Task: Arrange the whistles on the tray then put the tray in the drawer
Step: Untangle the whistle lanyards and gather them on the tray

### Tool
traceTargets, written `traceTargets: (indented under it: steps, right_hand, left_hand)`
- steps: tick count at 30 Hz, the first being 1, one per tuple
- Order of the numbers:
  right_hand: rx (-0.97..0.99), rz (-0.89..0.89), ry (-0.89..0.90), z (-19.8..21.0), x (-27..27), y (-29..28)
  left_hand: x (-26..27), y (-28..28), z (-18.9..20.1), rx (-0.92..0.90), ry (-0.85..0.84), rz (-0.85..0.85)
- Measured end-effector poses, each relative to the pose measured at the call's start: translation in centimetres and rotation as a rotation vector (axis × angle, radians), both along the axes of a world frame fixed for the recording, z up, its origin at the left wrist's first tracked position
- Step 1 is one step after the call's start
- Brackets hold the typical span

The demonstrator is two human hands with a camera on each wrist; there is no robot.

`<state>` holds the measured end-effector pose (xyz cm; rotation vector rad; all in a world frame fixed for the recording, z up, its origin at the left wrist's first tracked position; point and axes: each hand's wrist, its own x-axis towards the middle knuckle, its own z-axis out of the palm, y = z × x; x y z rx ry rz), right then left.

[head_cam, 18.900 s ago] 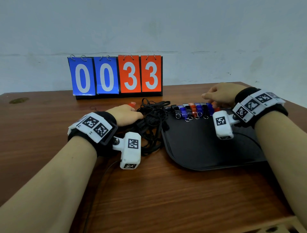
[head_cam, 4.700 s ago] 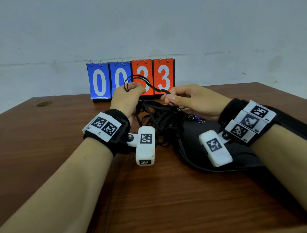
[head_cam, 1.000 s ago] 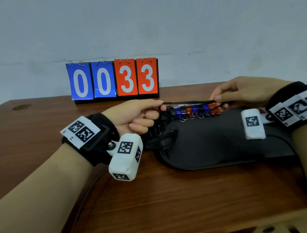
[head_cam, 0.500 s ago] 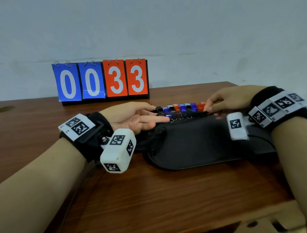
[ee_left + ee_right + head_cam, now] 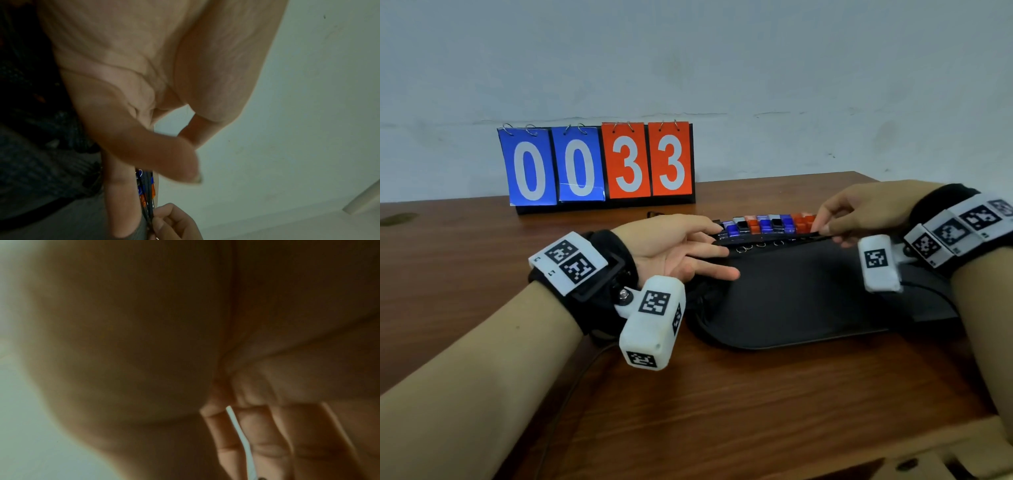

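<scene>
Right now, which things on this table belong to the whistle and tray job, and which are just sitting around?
Part of the job:
- whistles, lined up at the tray's far edge
- black tray
- black cords, pinched by the right hand
- left hand, fingers straight, at the row's left end

Just sitting around:
- flip scoreboard reading 0033
- wooden table

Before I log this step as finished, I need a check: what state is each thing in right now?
whistles: lined in a row at the tray's far edge.
tray: flat on the table, not in any drawer.
cords: stretched along the row's near side.
left hand: fingers straight, at the row's left end.
right hand: pinching the cords at the row's right end.
scoreboard: upright, reads 0033.
</scene>
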<state>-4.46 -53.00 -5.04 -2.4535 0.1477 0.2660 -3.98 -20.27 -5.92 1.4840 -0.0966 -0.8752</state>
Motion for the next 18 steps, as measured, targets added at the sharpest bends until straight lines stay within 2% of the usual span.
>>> traceTargets:
  steps: [7,12,18]
  right_hand:
    - [-0.116,0.003,0.000,0.3,0.0,-0.1]
    - [-0.203,-0.002,0.017,0.6,-0.3,0.2]
    - [-0.135,-0.046,-0.012,0.4,-0.4,0.2]
  left_hand:
    - [-0.1,-0.2,-0.1,-0.009,-0.031,-0.038]
    - [0.2,0.9,0.7,-0.014,-0.174,-0.072]
    - [0.5,1.6,0.3,0.206,-0.376,-0.072]
